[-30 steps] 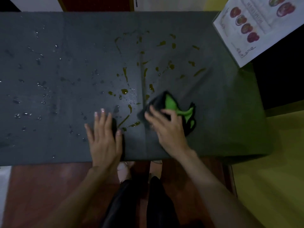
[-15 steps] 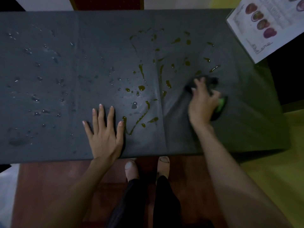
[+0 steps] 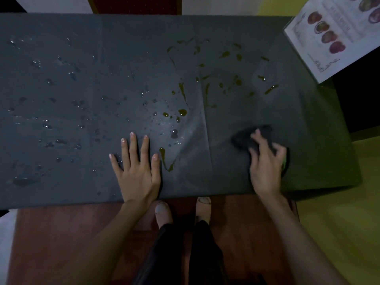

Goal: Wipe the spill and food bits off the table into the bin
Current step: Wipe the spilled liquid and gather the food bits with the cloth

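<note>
We note our right hand (image 3: 266, 161) clamped over the dark cloth (image 3: 251, 136) on the table (image 3: 61, 182), the brownish spill (image 3: 205, 87) lying ahead and to its left, nearer than to our left hand (image 3: 136, 167), flat and open; no bin visible.

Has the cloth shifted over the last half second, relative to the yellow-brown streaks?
Yes. The cloth under the right hand has come back toward the table's near edge, away from the yellow-brown streak it was close to.
</note>
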`<action>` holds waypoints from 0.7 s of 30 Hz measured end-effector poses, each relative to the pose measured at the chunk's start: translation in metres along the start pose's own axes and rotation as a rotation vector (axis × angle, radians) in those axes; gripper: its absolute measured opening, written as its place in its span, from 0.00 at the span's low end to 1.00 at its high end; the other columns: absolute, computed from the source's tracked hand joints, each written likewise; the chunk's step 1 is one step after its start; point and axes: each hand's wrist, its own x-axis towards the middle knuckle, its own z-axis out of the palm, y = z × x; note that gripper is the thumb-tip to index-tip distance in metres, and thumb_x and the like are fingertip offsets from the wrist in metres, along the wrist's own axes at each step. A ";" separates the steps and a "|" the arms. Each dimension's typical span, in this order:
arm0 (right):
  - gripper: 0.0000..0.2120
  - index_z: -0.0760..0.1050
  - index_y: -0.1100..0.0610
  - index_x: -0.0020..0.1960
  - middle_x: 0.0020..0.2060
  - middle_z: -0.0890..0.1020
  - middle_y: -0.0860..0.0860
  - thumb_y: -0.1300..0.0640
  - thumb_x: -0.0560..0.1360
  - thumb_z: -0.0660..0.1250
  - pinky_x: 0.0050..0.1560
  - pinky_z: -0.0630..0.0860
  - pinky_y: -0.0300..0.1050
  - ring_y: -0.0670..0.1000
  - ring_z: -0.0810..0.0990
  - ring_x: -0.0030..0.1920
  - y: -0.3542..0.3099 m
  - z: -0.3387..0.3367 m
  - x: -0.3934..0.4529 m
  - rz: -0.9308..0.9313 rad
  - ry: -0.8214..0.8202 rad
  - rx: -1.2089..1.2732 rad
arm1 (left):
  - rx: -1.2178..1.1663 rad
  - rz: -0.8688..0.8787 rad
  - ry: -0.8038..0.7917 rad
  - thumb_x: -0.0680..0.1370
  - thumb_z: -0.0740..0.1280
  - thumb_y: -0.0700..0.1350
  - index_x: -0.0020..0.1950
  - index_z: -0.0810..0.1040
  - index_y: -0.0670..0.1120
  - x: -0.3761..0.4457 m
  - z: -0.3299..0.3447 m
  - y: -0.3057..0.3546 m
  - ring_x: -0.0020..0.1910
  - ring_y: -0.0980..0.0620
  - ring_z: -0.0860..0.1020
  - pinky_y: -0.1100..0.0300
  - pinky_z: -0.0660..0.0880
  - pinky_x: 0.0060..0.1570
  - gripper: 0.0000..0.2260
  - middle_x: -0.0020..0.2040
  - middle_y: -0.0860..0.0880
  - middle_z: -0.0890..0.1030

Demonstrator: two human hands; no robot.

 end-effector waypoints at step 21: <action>0.18 0.73 0.58 0.68 0.64 0.75 0.58 0.60 0.79 0.61 0.61 0.66 0.55 0.65 0.71 0.59 0.012 0.021 0.105 0.542 0.361 -0.147 | -0.120 0.190 -0.010 0.82 0.41 0.55 0.76 0.62 0.50 0.112 -0.016 0.005 0.80 0.47 0.44 0.41 0.34 0.74 0.25 0.80 0.48 0.54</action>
